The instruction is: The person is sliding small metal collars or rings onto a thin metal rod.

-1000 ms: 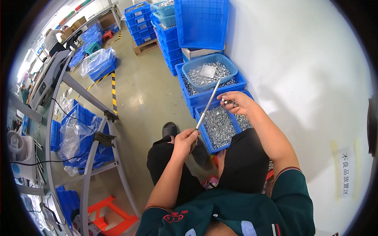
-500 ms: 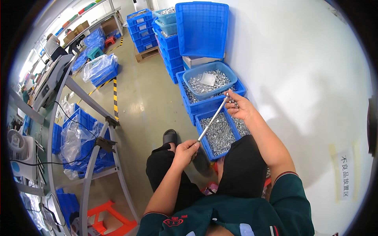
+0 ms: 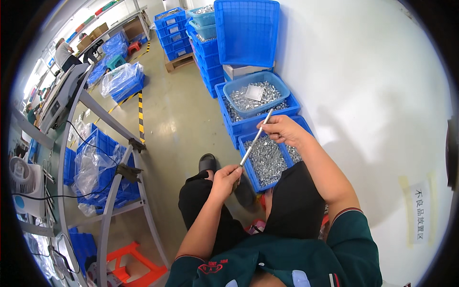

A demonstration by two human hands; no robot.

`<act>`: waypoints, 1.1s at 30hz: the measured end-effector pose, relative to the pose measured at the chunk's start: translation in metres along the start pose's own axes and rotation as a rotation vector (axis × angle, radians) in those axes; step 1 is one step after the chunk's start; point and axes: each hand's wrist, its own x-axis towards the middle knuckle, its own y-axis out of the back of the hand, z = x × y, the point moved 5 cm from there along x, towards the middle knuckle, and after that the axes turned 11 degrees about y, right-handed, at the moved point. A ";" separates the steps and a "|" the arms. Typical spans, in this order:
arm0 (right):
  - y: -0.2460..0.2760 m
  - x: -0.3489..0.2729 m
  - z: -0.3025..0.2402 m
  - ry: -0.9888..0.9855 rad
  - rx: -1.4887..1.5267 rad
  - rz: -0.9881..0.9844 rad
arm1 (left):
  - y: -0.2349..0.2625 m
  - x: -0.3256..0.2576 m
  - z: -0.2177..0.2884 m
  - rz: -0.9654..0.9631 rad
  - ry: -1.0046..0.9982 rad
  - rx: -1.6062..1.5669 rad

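Note:
A slim silver metal rod (image 3: 252,148) slants up and to the right between my hands. My left hand (image 3: 225,182) is closed round its lower end. The thumb and fingers of my right hand (image 3: 286,130) pinch it farther up, with the top end sticking out past them. Whether small parts lie in my right palm, the curled fingers hide. Beneath the rod stands a blue crate (image 3: 251,176) of small shiny metal parts. Just beyond, a light-blue basket (image 3: 251,113) of similar parts, with a white card (image 3: 254,93) on them, rests in another blue crate (image 3: 241,129).
A tall empty blue bin (image 3: 247,33) leans behind the basket, near stacked blue crates (image 3: 210,71). The white wall (image 3: 363,95) runs along my right. To the left stand a grey-framed workbench (image 3: 107,205), plastic-covered crates (image 3: 95,167) and an orange stool (image 3: 138,268). A person (image 3: 64,53) is far off.
My right hand has slid from the rod's top end down and left along it, so the tip now shows above the fingers. My left hand keeps its hold, slightly higher.

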 end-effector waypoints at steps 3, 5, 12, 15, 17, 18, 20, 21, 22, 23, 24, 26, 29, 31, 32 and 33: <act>-0.015 -0.002 0.004 -0.145 -0.077 -0.100 | 0.004 0.005 -0.005 0.019 -0.012 -0.108; 0.000 -0.001 0.009 -0.143 0.042 -0.076 | 0.000 0.002 0.002 0.014 -0.001 -0.120; 0.023 0.002 0.010 -0.100 0.413 0.032 | 0.002 -0.001 -0.001 0.007 -0.026 -0.109; 0.032 0.004 0.010 -0.051 0.462 0.076 | 0.006 -0.002 -0.003 0.021 -0.046 -0.046; 0.032 0.005 0.007 -0.012 0.489 0.065 | 0.009 -0.001 -0.007 0.018 -0.042 -0.035; 0.033 0.005 0.007 0.000 0.513 0.094 | 0.009 -0.001 -0.009 0.015 -0.033 -0.025; 0.037 0.006 0.009 0.013 0.554 0.094 | 0.009 -0.001 -0.012 0.016 -0.035 -0.024; 0.040 0.007 0.009 0.024 0.598 0.094 | 0.009 0.000 -0.012 0.018 -0.035 -0.023; 0.039 0.008 0.009 0.024 0.598 0.094 | 0.009 0.000 -0.012 0.018 -0.035 -0.022; 0.040 0.009 0.011 0.008 0.604 0.136 | 0.009 -0.001 -0.011 0.006 -0.046 -0.035; 0.041 0.009 0.012 -0.008 0.611 0.179 | 0.008 -0.002 -0.010 -0.007 -0.056 -0.048; 0.040 0.009 0.011 -0.009 0.628 0.159 | 0.008 -0.003 -0.009 -0.002 -0.056 -0.037; 0.035 0.008 0.007 -0.002 0.637 0.149 | 0.008 -0.005 -0.006 0.006 -0.045 -0.017; 0.035 0.007 0.006 0.008 0.629 0.160 | 0.008 -0.005 -0.007 0.009 -0.035 -0.008; 0.037 0.007 0.006 0.022 0.606 0.158 | 0.008 -0.004 -0.007 0.010 -0.045 -0.014; 0.038 0.008 0.006 0.037 0.583 0.157 | 0.008 -0.004 -0.007 0.010 -0.055 -0.021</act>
